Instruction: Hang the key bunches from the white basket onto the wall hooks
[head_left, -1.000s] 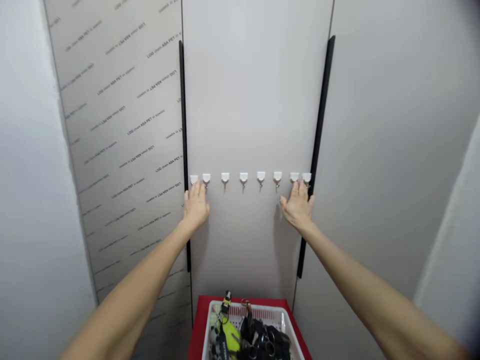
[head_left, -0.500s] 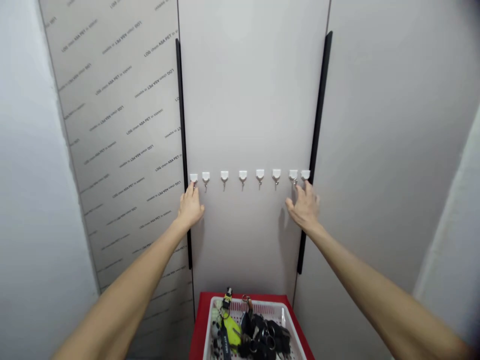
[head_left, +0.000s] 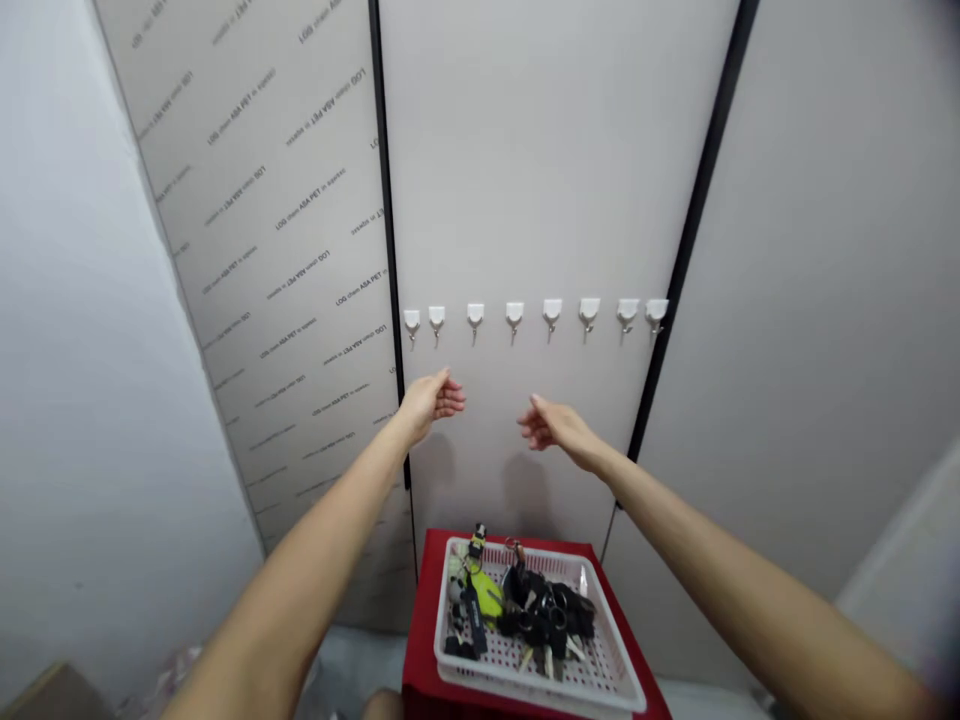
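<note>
Hooks [head_left: 514,311], eight in all, run in a row across the middle of the frame, on a pale panel [head_left: 555,180]. The left hand [head_left: 436,398] is below the row, left of centre; the right hand [head_left: 559,425] is a little lower, right of centre. Both are empty, fingers loosely curled, palms facing inward. Neither seems to touch a hook, though depth is hard to judge.

At bottom centre, a white basket [head_left: 540,685] on a red stand [head_left: 420,645] holds keys [head_left: 549,660] in a dark heap. A low sweep of either arm could knock the basket, and the small figure [head_left: 478,541] at its far rim might topple. Rings look tangled, so lifting one could drag others. How the hooks are fixed is hidden; weak backing could let one drop under a pull.
</note>
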